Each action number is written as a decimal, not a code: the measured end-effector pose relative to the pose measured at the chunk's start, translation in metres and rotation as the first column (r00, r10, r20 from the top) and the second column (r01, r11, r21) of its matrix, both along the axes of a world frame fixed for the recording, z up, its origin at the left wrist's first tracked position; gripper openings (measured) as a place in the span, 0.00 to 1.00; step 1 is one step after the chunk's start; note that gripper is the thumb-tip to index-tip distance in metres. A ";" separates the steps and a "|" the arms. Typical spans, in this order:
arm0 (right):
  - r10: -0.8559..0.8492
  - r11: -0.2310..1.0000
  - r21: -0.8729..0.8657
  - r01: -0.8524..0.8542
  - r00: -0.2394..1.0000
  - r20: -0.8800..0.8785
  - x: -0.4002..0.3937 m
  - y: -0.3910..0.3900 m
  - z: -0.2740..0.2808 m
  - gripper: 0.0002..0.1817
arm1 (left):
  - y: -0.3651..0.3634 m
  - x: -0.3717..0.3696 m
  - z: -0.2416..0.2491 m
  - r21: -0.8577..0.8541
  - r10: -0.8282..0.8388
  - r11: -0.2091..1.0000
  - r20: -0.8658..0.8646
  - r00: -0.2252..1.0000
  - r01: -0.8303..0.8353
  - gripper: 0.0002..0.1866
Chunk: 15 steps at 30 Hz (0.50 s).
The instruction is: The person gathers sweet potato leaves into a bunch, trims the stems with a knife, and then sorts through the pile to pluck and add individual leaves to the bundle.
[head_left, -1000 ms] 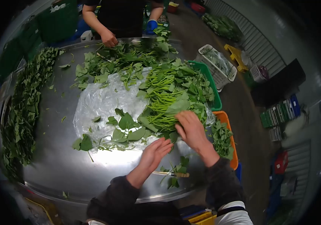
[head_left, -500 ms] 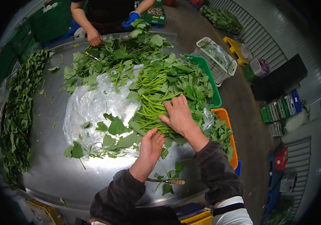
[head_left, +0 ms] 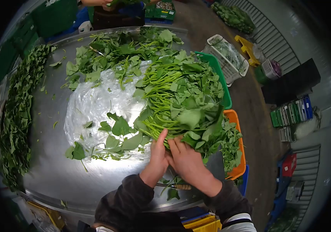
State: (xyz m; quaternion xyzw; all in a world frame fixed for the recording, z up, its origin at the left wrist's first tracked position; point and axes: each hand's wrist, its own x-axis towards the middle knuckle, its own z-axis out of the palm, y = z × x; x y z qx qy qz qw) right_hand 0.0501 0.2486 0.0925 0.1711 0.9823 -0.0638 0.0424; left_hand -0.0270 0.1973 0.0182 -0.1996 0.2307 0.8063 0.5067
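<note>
greens [head_left: 173, 100] touch left hand [head_left: 158, 157] and right hand [head_left: 188, 162]

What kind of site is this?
Likely a produce packing or sorting room: a large metal worktable spread with leafy greens, plus crates beside it, including a green one and an orange one.

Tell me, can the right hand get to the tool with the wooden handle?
Probably yes. The wooden handle lies uncovered on the table, close to the right hand. But that hand is busy at the leafy greens, so it would have to come away first.
</note>
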 end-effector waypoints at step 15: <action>-0.205 0.807 -0.580 0.114 0.974 -0.094 0.013 -0.022 0.009 0.40 | -0.057 0.027 -0.069 0.179 -0.103 0.973 -0.237 0.966 0.148 0.36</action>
